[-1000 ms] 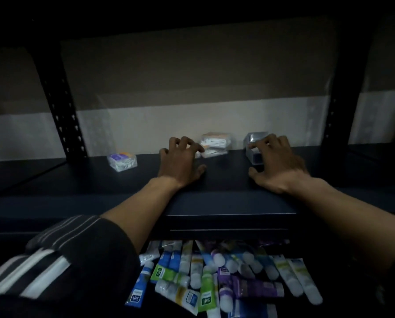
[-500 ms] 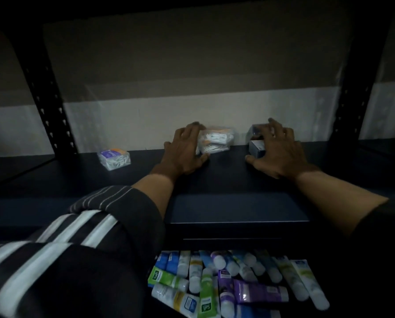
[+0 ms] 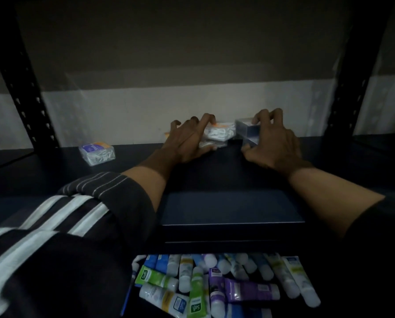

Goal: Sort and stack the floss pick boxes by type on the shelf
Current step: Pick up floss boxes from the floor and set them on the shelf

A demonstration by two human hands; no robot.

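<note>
On the dark shelf (image 3: 226,171), near the back wall, stands a short stack of clear floss pick boxes with orange labels (image 3: 219,134). My left hand (image 3: 189,141) rests on its left side, fingers on the top box and thumb at the base. Right beside it is a stack of two dark blue floss pick boxes (image 3: 247,131). My right hand (image 3: 274,143) grips the upper blue box, fingers over its top. A single clear box with a purple and orange label (image 3: 97,153) lies apart at the left of the shelf.
Black perforated shelf posts stand at the left (image 3: 24,88) and right (image 3: 352,88). A pale wall closes the back. Below the shelf's front edge lies a heap of several coloured tubes (image 3: 214,285). My striped sleeve (image 3: 61,226) fills the lower left.
Both hands have reached further back along the shelf. The orange-label boxes and the blue boxes now sit closer together near the wall, with my fingers on top of them.
</note>
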